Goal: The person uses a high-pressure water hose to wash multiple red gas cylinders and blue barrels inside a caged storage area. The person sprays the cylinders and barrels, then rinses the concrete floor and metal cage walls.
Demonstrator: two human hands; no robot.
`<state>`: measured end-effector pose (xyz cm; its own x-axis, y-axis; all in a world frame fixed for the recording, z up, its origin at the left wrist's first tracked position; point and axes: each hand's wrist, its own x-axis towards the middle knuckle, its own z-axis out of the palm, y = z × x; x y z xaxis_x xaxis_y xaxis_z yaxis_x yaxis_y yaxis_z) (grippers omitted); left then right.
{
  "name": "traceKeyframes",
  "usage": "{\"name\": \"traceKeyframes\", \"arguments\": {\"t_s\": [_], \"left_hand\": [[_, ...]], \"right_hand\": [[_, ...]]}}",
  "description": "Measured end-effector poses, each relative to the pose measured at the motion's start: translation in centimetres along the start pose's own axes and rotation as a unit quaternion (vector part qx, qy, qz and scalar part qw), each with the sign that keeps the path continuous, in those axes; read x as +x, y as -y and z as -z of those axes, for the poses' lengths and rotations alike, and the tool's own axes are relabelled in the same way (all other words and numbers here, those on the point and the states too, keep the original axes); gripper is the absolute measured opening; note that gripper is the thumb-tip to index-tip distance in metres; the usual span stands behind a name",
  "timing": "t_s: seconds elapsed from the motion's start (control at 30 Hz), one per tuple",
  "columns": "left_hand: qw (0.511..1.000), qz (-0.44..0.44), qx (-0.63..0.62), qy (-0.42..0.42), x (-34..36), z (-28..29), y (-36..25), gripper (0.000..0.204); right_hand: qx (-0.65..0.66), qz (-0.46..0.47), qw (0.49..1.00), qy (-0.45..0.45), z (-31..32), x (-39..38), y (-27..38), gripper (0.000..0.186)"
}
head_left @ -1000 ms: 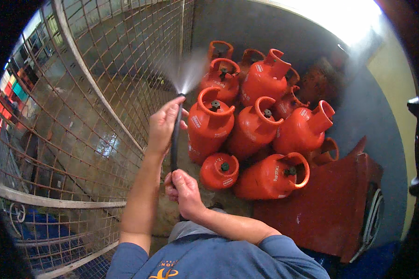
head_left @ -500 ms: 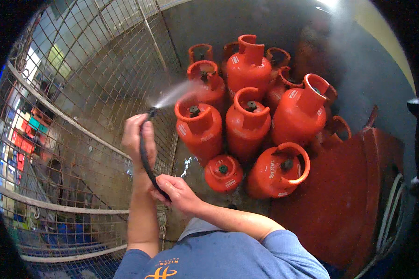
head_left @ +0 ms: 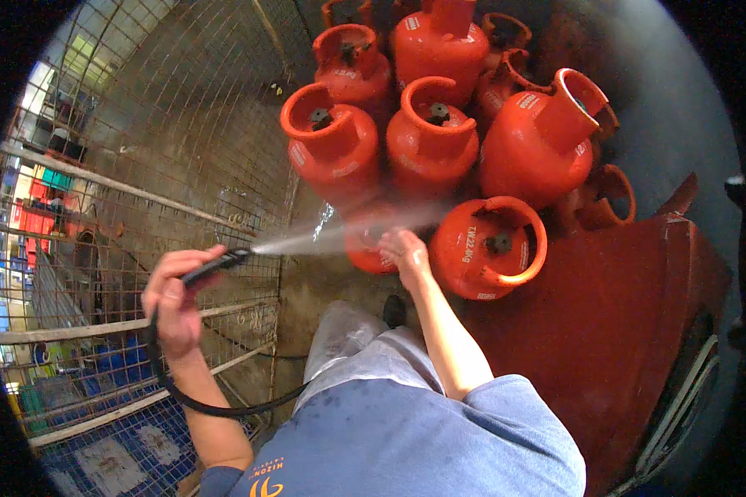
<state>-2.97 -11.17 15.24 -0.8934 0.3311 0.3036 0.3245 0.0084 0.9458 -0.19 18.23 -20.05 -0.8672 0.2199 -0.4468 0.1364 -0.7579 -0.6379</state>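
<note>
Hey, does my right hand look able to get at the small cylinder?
Probably yes: the right hand appears right at the small cylinder, with only spray crossing the way.

Blue short-sleeved T-shirt [head_left: 423, 439] here, orange emblem [head_left: 265, 487] and orange lettering [head_left: 278, 468] on the front, lower than the bare left grip [head_left: 174, 290]! Grey trousers [head_left: 348, 340], patchy in tone, and a dark shoe [head_left: 394, 311] showing just below the bare right grip [head_left: 404, 253]!
</note>
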Motion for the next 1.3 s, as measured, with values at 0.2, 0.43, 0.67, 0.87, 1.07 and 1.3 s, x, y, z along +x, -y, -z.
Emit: {"name": "traceKeyframes", "arguments": {"t_s": [0.2,0.43,0.67,0.87,1.07,1.3], "left_hand": [[0.992,0.017,0.054,0.113,-6.9,-4.9,-0.2,0.030],[0.975,-0.022,0.122,0.187,-16.2,-5.1,1.9,0.008],[0.981,0.077,0.154,-0.088,-32.3,0.1,6.7,0.005],[0.853,0.157,0.255,-0.427,-47.6,4.4,9.0,0.024],[0.694,0.150,-0.010,-0.704,-58.1,5.0,14.5,0.031],[0.665,0.092,-0.119,-0.731,-59.6,3.3,18.8,0.030]], "right_hand": [[0.020,0.046,0.991,-0.126,4.3,1.5,-1.2,0.031],[-0.232,-0.170,0.957,-0.033,0.9,-3.5,-10.3,0.036],[-0.423,-0.257,0.862,0.109,1.8,-9.4,-14.9,0.041],[-0.618,-0.185,0.757,0.102,7.3,-12.7,-12.7,0.018],[-0.626,-0.256,0.736,0.003,13.2,-17.3,-8.1,0.028],[-0.678,-0.257,0.687,0.044,11.6,-19.3,-5.1,0.035]]}}
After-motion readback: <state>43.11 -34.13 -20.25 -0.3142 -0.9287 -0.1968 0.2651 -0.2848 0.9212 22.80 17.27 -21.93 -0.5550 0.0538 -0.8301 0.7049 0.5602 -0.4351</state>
